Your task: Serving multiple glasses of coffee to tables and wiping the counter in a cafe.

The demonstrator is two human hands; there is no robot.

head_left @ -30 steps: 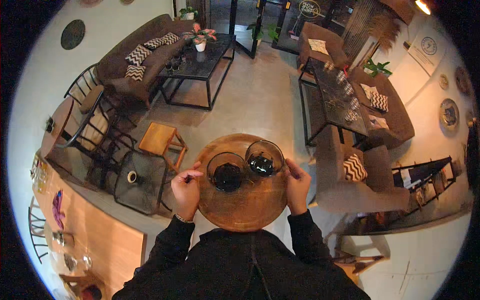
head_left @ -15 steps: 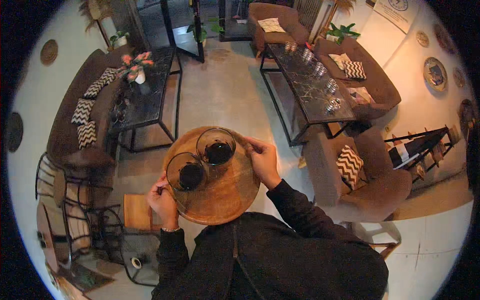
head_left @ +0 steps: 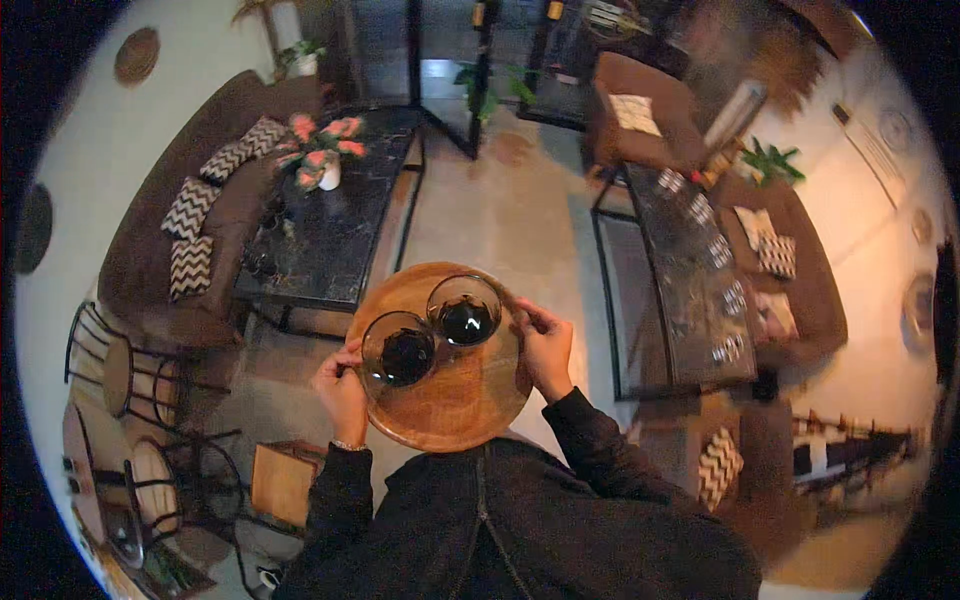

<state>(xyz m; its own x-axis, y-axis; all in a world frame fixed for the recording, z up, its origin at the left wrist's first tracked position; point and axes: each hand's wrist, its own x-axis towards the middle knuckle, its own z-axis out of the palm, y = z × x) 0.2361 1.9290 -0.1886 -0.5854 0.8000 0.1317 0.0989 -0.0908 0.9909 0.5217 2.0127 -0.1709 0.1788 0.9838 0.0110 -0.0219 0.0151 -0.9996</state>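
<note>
Between my two hands is a round wooden tray (head_left: 460,410), held level in front of my body. My left hand (head_left: 342,393) grips its left rim, thumb on top. On the opposite rim my right hand (head_left: 545,347) is closed in the same way. Two clear glass cups with dark liquid stand on the tray: a left glass (head_left: 398,350) near my left hand, and a right glass (head_left: 465,310) slightly farther off, near the tray's far edge. The fingers under the tray are hidden.
Ahead on the left, a black marble-topped table (head_left: 335,235) carries a pink-flowered potted plant (head_left: 322,155), beside a brown sofa (head_left: 140,265). On the right, another dark table (head_left: 690,300) holds several glasses. Chairs (head_left: 120,375) and a wooden box-like piece (head_left: 285,485) stand at the lower left.
My view has turned leftward and moved forward, so the tables and sofas sit farther right and the left table is closer to the tray. Both hands still hold the tray with the two glasses.
</note>
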